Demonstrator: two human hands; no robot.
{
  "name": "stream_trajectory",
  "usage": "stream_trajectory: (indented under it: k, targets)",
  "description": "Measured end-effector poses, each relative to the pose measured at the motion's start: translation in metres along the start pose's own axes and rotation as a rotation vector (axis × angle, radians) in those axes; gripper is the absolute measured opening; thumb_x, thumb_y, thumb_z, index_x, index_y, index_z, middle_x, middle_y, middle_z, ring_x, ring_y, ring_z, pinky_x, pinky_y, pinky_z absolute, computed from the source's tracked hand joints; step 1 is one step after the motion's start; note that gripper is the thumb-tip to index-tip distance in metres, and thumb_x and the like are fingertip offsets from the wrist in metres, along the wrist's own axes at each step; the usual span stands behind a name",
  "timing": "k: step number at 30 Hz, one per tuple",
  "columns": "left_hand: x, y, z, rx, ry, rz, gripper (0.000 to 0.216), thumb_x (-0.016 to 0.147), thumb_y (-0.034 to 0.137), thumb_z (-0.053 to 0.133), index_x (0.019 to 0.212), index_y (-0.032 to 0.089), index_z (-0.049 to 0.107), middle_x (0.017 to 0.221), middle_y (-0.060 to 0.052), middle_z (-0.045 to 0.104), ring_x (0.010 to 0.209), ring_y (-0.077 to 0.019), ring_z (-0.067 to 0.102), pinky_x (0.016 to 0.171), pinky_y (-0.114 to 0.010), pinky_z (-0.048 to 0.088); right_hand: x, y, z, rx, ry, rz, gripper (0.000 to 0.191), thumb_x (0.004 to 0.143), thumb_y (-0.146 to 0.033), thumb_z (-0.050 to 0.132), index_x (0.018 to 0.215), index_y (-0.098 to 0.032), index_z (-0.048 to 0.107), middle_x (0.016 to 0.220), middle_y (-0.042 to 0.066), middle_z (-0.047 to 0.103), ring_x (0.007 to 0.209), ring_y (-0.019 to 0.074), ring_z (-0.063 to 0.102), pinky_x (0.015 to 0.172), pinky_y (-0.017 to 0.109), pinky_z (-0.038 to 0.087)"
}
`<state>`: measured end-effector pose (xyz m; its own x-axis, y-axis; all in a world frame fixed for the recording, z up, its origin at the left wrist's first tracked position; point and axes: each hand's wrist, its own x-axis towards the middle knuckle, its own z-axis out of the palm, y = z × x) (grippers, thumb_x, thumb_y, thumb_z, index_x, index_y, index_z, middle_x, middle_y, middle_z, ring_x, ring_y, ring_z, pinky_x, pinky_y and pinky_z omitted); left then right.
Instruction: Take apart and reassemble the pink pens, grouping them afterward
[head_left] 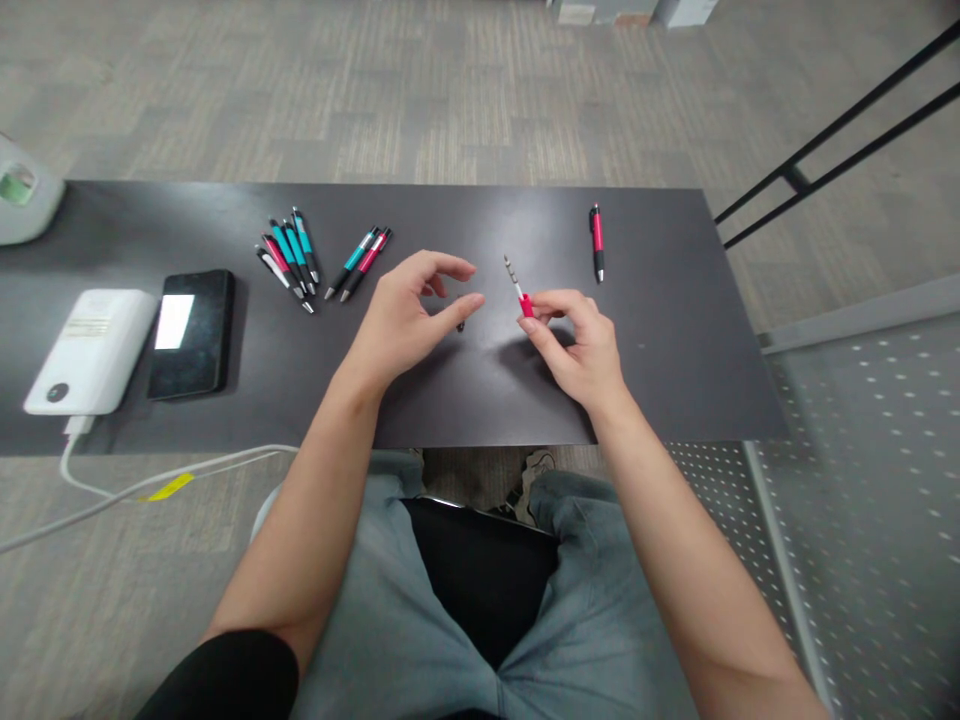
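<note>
My right hand (577, 345) pinches the red barrel of a partly taken-apart pen (519, 291); its thin refill and spring stick up and away from my fingers. My left hand (409, 320) hovers just left of it with fingers curved and apart, thumb and forefinger close to a small dark pen piece (460, 324) that shows under them. Whether the fingers touch that piece I cannot tell. Both hands are over the middle of the black table (660, 380).
A whole red pen (597, 241) lies at the far right. A pair of pens, teal and red (358, 263), and a cluster of several teal and red pens (289, 256) lie at the far left. A black phone (190, 332) and a white power bank (94, 350) with cable sit at the left.
</note>
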<state>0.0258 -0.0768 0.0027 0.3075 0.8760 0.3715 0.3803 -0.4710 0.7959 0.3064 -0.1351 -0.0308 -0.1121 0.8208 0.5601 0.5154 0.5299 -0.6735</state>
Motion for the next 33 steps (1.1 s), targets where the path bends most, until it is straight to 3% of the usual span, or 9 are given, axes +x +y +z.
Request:
stream_trajectory:
  k: [2, 4, 10, 14, 17, 21, 25, 28, 33]
  targets:
    - [-0.002, -0.007, -0.007, 0.182, -0.041, 0.012, 0.020, 0.108, 0.035, 0.084, 0.126, 0.027, 0.091, 0.134, -0.011, 0.088, 0.121, -0.0315, 0.082, 0.112, -0.050, 0.066, 0.000, 0.001, 0.001, 0.003, 0.008, 0.014, 0.035, 0.121, -0.067, 0.077, 0.132, -0.036, 0.086, 0.115, 0.004, 0.093, 0.094, 0.0295, 0.082, 0.101, 0.052, 0.065]
    - [-0.005, -0.011, -0.010, 0.316, -0.094, 0.003, 0.022, 0.109, 0.032, 0.081, 0.129, 0.026, 0.091, 0.144, -0.015, 0.085, 0.137, -0.0366, 0.079, 0.123, -0.057, 0.062, 0.000, 0.002, 0.002, -0.005, 0.009, 0.029, 0.038, 0.120, -0.070, 0.076, 0.133, -0.036, 0.086, 0.114, 0.005, 0.092, 0.095, 0.0303, 0.082, 0.101, 0.053, 0.066]
    - [-0.012, 0.002, -0.006, 0.528, -0.189, -0.084, 0.042, 0.101, 0.037, 0.102, 0.140, 0.031, 0.088, 0.166, -0.016, 0.077, 0.155, -0.0473, 0.066, 0.130, -0.069, 0.052, 0.000, 0.001, 0.001, 0.019, 0.020, 0.004, 0.031, 0.121, -0.064, 0.079, 0.132, -0.036, 0.086, 0.113, 0.005, 0.091, 0.094, 0.0300, 0.083, 0.102, 0.053, 0.065]
    - [-0.009, 0.007, -0.004, 0.495, -0.199, -0.054, 0.041, 0.100, 0.035, 0.103, 0.138, 0.032, 0.087, 0.159, -0.014, 0.082, 0.150, -0.0466, 0.066, 0.129, -0.068, 0.048, 0.000, 0.002, 0.001, 0.024, 0.027, -0.012, 0.029, 0.121, -0.062, 0.080, 0.133, -0.035, 0.086, 0.113, 0.004, 0.092, 0.094, 0.0288, 0.083, 0.101, 0.051, 0.065]
    - [-0.007, 0.004, -0.005, 0.406, -0.191, 0.002, 0.032, 0.103, 0.028, 0.098, 0.133, 0.032, 0.087, 0.133, -0.008, 0.091, 0.133, -0.0401, 0.074, 0.130, -0.066, 0.046, 0.000, 0.003, 0.001, 0.027, 0.034, -0.027, 0.027, 0.122, -0.060, 0.081, 0.133, -0.036, 0.086, 0.113, 0.003, 0.092, 0.094, 0.0278, 0.083, 0.100, 0.049, 0.063]
    - [-0.003, 0.002, -0.008, 0.211, -0.142, 0.119, 0.023, 0.111, 0.024, 0.083, 0.131, 0.030, 0.091, 0.122, -0.006, 0.091, 0.115, -0.0301, 0.081, 0.121, -0.053, 0.058, -0.001, 0.003, 0.001, 0.018, 0.035, -0.032, 0.028, 0.123, -0.061, 0.080, 0.133, -0.036, 0.086, 0.113, 0.002, 0.092, 0.093, 0.0277, 0.082, 0.100, 0.049, 0.062]
    - [0.001, 0.002, -0.016, 0.084, -0.029, 0.170, 0.031, 0.110, 0.022, 0.078, 0.135, 0.028, 0.096, 0.122, -0.007, 0.091, 0.109, -0.0255, 0.082, 0.101, -0.042, 0.068, -0.001, 0.002, 0.001, -0.003, 0.031, -0.042, 0.026, 0.124, -0.060, 0.078, 0.132, -0.036, 0.086, 0.112, 0.003, 0.091, 0.092, 0.0280, 0.079, 0.097, 0.049, 0.059]
    - [0.001, 0.000, -0.022, 0.024, 0.067, 0.109, 0.032, 0.104, 0.023, 0.088, 0.134, 0.027, 0.097, 0.118, -0.006, 0.092, 0.104, -0.0232, 0.083, 0.097, -0.039, 0.071, -0.001, 0.002, 0.000, -0.021, 0.029, -0.052, 0.026, 0.124, -0.059, 0.077, 0.130, -0.036, 0.086, 0.112, 0.003, 0.090, 0.092, 0.0286, 0.077, 0.096, 0.050, 0.056]
    - [-0.001, -0.005, -0.028, -0.070, 0.246, 0.069, 0.013, 0.100, 0.030, 0.100, 0.113, 0.028, 0.097, 0.108, -0.003, 0.094, 0.096, -0.0204, 0.085, 0.093, -0.036, 0.071, 0.001, 0.002, -0.003, -0.096, -0.028, -0.053, 0.030, 0.125, -0.060, 0.075, 0.130, -0.034, 0.088, 0.107, 0.005, 0.088, 0.092, 0.0292, 0.073, 0.095, 0.049, 0.053]
